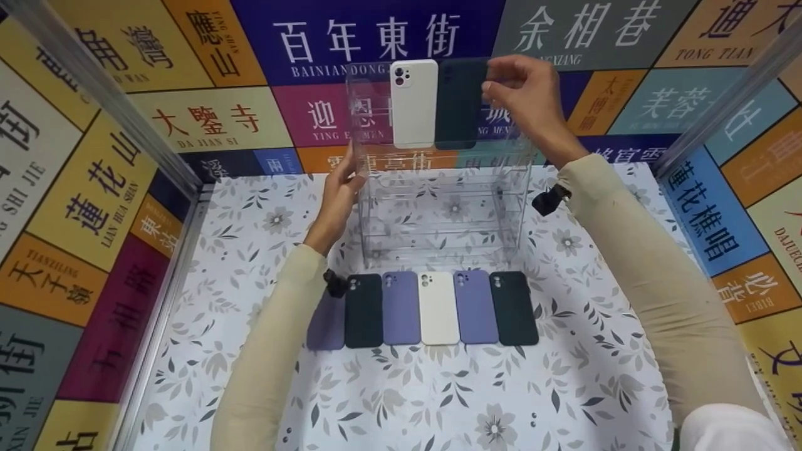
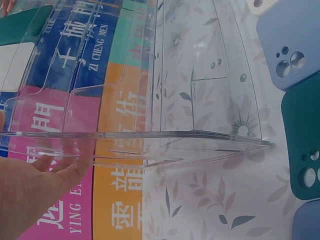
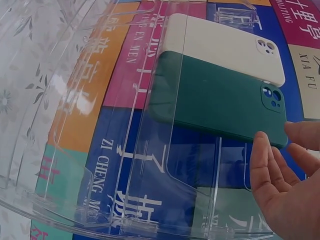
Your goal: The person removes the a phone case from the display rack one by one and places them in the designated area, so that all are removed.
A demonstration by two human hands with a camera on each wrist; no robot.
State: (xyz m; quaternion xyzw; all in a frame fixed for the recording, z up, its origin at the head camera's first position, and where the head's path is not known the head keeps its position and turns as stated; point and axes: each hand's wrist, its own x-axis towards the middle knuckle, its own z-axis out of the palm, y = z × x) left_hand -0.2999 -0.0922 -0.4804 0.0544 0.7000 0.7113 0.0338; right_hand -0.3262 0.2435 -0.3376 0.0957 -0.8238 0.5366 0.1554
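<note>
A clear acrylic display rack (image 1: 442, 241) with stepped tiers stands on the table. My left hand (image 1: 341, 191) holds its left side; in the left wrist view, some fingers (image 2: 62, 167) show through the clear side panel. On the top tier, a white phone case (image 1: 415, 106) stands upright beside a dark green phone case (image 1: 460, 106), camera cutouts at the top. My right hand (image 1: 523, 94) is at the green case's right edge, thumb and forefinger spread apart. In the right wrist view, its fingertips (image 3: 260, 140) are right at the upper corner of that case.
In front of the rack, several phone cases lie in a row: a white case (image 1: 438, 308), purple cases (image 1: 401, 307) and dark green cases (image 1: 515, 308). A flowered cloth (image 1: 489, 401) covers the table. Walls with coloured sign panels (image 1: 388, 37) enclose the back and sides.
</note>
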